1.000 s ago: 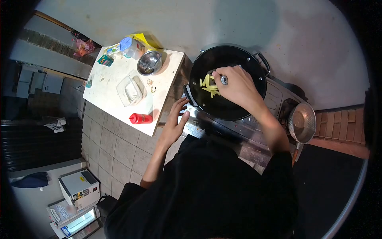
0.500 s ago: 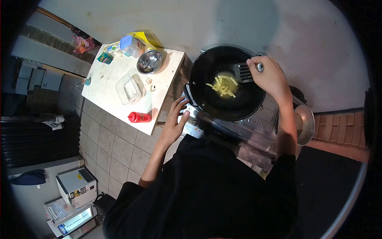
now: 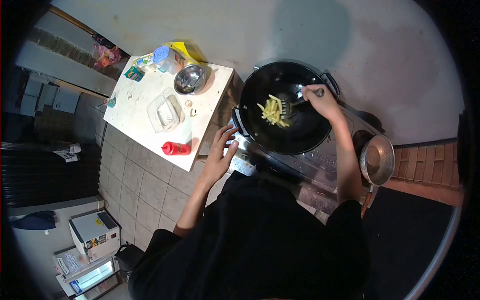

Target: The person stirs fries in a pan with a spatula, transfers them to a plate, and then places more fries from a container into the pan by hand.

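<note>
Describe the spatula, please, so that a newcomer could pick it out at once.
Find the big black wok on the stove. Over it, the right hand holds the spatula, its head beside yellow strips. Its slots set it apart from the strips and wok.

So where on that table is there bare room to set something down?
On the white table, there's a bare patch between the clear plastic tub and the red squeeze bottle, and another beyond the tub, on the side away from the wok. The wall end is crowded: metal bowl, blue-lidded container, green packet.
</note>
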### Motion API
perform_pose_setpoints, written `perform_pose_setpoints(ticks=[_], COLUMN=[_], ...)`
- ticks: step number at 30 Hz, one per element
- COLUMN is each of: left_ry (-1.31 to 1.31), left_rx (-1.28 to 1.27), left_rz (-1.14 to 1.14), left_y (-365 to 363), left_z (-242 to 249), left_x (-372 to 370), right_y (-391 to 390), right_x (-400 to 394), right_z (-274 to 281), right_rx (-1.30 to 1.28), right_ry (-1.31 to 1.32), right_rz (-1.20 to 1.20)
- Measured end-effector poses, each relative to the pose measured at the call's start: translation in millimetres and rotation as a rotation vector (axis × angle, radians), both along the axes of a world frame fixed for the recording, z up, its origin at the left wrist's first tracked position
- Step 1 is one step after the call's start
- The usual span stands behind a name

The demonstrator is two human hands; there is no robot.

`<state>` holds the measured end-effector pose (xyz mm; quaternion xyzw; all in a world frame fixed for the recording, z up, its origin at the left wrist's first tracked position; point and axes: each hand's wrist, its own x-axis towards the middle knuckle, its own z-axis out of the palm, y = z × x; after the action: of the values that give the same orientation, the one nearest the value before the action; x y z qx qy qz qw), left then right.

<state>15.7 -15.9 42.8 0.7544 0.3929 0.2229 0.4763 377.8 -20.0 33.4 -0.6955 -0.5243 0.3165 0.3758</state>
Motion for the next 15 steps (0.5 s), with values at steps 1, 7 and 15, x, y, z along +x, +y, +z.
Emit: perform_pose_setpoints(ticks=[1,7,15], left_ry=[-0.009,-0.015,-0.019], left_rx=[-0.007,-0.028,-0.021], left_rz=[0.004,0.004,0.010], left_y=[-0.4,-1.9,-3.7], left_z=[0.1,-2.1,-7.8], left_x=[-0.3,-1.2,-5.5], right_y=[-2.7,-18.2,-34.4], right_x=[-7.5,-67.6,-90.1], right_z=[-1.7,54.3,99.2], right_rx=[0.018,0.110,0.066], right_ry=[0.010,-0.112,-0.286], right_rz=[-0.020,-0.023,0.048])
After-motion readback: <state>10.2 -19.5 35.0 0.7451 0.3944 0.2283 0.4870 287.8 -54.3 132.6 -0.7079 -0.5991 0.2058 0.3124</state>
